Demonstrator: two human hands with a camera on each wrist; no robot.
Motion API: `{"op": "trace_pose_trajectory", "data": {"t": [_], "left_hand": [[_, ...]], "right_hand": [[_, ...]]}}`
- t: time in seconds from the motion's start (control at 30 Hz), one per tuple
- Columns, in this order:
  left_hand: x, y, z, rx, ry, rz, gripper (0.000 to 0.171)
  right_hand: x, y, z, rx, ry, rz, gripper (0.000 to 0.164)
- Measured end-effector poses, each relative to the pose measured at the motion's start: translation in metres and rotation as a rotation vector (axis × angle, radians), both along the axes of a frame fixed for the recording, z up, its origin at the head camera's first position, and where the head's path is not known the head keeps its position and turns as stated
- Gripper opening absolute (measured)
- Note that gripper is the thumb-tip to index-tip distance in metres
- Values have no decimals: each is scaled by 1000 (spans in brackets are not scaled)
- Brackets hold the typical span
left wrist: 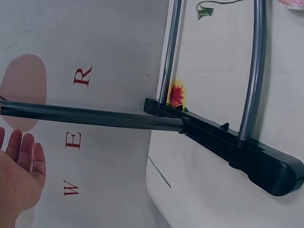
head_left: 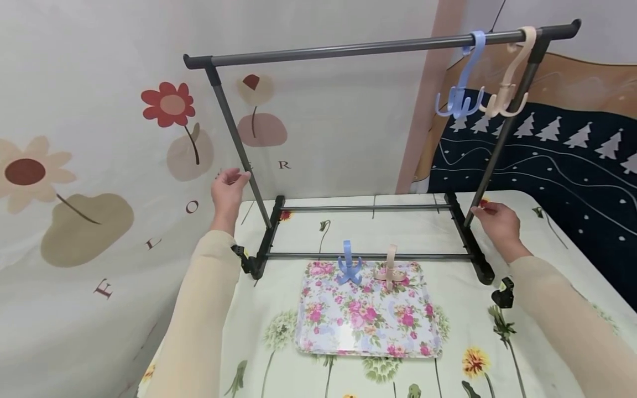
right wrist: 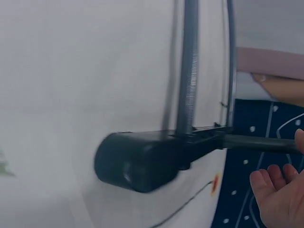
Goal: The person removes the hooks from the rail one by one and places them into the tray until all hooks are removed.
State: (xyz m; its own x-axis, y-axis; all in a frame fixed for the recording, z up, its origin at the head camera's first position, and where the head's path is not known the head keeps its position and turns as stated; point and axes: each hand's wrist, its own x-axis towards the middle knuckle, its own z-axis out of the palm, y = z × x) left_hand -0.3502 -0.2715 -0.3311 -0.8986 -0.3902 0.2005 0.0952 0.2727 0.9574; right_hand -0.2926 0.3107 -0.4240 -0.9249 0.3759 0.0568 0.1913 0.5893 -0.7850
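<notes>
Pale flowered cloth as the backdrop, and there on the surface stands the grey rack, behind a floral tray! Left hand beside the left post, fingers loose, gripping nothing; right hand appears to touch the right post, fingers relaxed, not closed round it. For good handling, I'd say, both hands should take the posts low and press evenly, keeping the rack square so the hanging blue hook and cream hook won't slide along the top bar
</notes>
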Motion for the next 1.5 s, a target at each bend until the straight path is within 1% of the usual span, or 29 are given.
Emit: {"op": "trace_pose_trajectory", "data": {"t": [0.2,0.3,0.43,0.57,0.63,0.73,0.9,1.03,1.2,1.37,1.5], "left_hand": [[-2,3,5,11,4,-4,50],[-2,5,6,7,4,-2,48],[-4,7,6,-7,0,-6,47],[-8,9,5,-14,0,-8,43],[-9,10,5,-18,-3,-4,41],[-10,12,5,-10,-1,-4,37],[-10,13,5,26,3,-14,34],[-9,14,6,25,-20,-25,39],[-9,15,7,22,-37,-23,39],[-12,15,5,27,-39,-12,39],[-13,14,4,21,-40,-10,39]], "right_hand": [[11,1,26,-10,45,24,66],[13,1,41,-15,73,8,67],[15,3,61,9,95,-15,68],[18,6,84,13,126,-20,71],[19,7,97,12,148,-36,72],[20,7,117,-16,175,-52,73],[22,8,149,-96,224,-48,67],[22,7,170,-113,267,-53,62],[21,1,191,-128,310,-65,59],[19,-6,211,-173,376,-47,53],[17,-11,227,-191,405,-46,51]]}}
